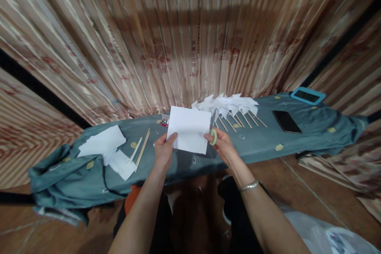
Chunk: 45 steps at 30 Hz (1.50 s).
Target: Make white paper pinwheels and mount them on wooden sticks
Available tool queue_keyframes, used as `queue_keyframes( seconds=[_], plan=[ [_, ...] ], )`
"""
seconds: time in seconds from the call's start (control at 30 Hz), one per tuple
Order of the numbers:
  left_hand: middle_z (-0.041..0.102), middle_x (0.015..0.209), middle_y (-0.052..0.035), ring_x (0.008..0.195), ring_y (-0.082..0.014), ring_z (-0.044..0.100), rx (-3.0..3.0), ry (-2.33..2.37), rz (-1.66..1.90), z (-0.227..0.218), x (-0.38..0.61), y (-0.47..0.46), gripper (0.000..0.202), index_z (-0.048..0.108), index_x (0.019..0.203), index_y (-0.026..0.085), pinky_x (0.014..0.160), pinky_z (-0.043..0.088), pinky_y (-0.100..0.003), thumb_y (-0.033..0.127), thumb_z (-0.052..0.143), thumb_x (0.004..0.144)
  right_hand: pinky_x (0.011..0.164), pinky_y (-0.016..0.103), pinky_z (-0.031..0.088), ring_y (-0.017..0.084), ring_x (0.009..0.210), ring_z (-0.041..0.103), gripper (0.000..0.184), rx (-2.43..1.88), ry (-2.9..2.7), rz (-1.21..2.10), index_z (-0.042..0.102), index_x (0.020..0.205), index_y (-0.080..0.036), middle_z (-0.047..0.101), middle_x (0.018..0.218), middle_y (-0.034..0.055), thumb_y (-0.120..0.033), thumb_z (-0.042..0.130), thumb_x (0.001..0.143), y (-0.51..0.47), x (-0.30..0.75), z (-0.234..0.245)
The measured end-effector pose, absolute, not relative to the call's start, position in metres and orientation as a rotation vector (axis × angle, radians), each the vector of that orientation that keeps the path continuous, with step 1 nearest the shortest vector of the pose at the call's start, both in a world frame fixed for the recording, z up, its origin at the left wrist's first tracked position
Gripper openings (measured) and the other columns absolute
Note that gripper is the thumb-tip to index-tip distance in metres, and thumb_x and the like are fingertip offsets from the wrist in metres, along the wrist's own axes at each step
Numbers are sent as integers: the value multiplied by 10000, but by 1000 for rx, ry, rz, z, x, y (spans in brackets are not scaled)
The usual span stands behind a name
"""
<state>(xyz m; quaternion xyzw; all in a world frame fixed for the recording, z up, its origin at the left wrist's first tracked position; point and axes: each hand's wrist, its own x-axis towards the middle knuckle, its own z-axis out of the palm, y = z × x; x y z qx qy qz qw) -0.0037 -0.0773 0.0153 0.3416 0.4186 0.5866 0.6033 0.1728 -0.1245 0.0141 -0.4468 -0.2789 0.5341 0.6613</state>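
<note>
A blank sheet of white paper (190, 129) is held up between my two hands over the cloth-covered table. My left hand (163, 149) is closed on its lower left corner, thumb on top. At the right edge, my right hand (222, 145) pinches the paper and also holds scissors (213, 137) with light green handles, blades pointing away from me. Behind the paper and to its right lie several white paper pinwheels (229, 105) on thin wooden sticks. A small box with red edging (164, 120) is partly hidden by the sheet.
On the left of the table (258, 143) lie white paper sheets (104, 141), a white pen-like stick (136, 149) and wooden sticks (143, 149). A black phone (286, 122) and a blue-framed device (307, 95) lie to the right. A patterned curtain (190, 47) hangs behind.
</note>
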Motion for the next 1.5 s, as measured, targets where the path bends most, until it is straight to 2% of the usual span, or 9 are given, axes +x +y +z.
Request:
queue_keyframes(
  seconds=[0.13, 0.37, 0.6, 0.83, 0.97, 1.07, 1.23, 1.33, 1.5],
  plan=[
    [749, 696, -48, 681, -227, 707, 774, 962, 1338, 20, -9, -80, 454, 735, 809, 132, 728, 555, -352, 340, 890, 437, 674, 258, 496, 134, 636, 627, 452, -1052, -646, 1195, 676, 768, -199, 706, 684, -33, -334, 908, 404, -118, 168, 8],
    [759, 891, -79, 924, -260, 716, 684, 763, 1231, 23, -12, -90, 373, 664, 828, 155, 858, 555, -397, 324, 856, 556, 686, 311, 520, 177, 666, 647, 450, -1060, -595, 1095, 628, 743, -214, 713, 694, -11, -416, 875, 427, -112, 163, 1],
    [740, 1054, -115, 984, -265, 703, 596, 888, 1266, 17, 8, -96, 319, 672, 949, 147, 839, 579, -388, 173, 795, 656, 742, 313, 521, 173, 700, 646, 520, -1027, -654, 1137, 657, 878, -219, 718, 751, -24, -372, 885, 436, -113, 158, -7],
    [725, 1110, -122, 993, -258, 701, 576, 902, 1269, 21, 9, -92, 307, 662, 1000, 142, 828, 588, -357, 174, 763, 712, 691, 289, 494, 165, 691, 621, 477, -1112, -809, 1111, 655, 862, -209, 695, 727, -20, -395, 872, 481, -116, 162, -8],
    [713, 1146, -115, 1029, -258, 691, 578, 915, 1283, 22, 4, -88, 291, 657, 1014, 151, 843, 584, -356, 168, 740, 735, 591, 267, 458, 145, 609, 577, 517, -1195, -913, 1069, 652, 909, -201, 668, 673, -25, -475, 841, 513, -116, 173, -12],
    [722, 1113, -106, 1041, -262, 686, 582, 927, 1311, 22, -3, -85, 247, 661, 971, 163, 856, 582, -363, 165, 732, 735, 576, 274, 446, 162, 602, 595, 567, -1399, -1073, 921, 634, 1018, -187, 686, 678, -3, -544, 771, 598, -118, 192, -16],
    [730, 1084, -90, 1077, -267, 671, 643, 960, 1333, 23, -13, -83, 318, 664, 1028, 187, 895, 570, -374, 210, 748, 722, 670, 299, 450, 247, 789, 698, 480, -2152, -1501, 383, 576, 1215, -172, 752, 865, 83, -427, 620, 811, -131, 230, -17],
    [728, 1092, -94, 1076, -270, 672, 647, 941, 1326, 21, -16, -84, 356, 665, 1049, 178, 899, 567, -373, 213, 754, 706, 677, 308, 456, 295, 882, 712, 424, -2421, -1750, 250, 579, 1211, -144, 752, 924, 149, -364, 580, 850, -139, 243, -18],
    [731, 1082, -97, 1059, -279, 677, 599, 927, 1265, 13, -15, -86, 296, 689, 998, 165, 846, 585, -371, 215, 746, 711, 703, 317, 470, 299, 909, 715, 348, -2482, -2025, 158, 583, 1174, -113, 748, 918, 173, -279, 548, 870, -141, 243, -20]
  ],
)
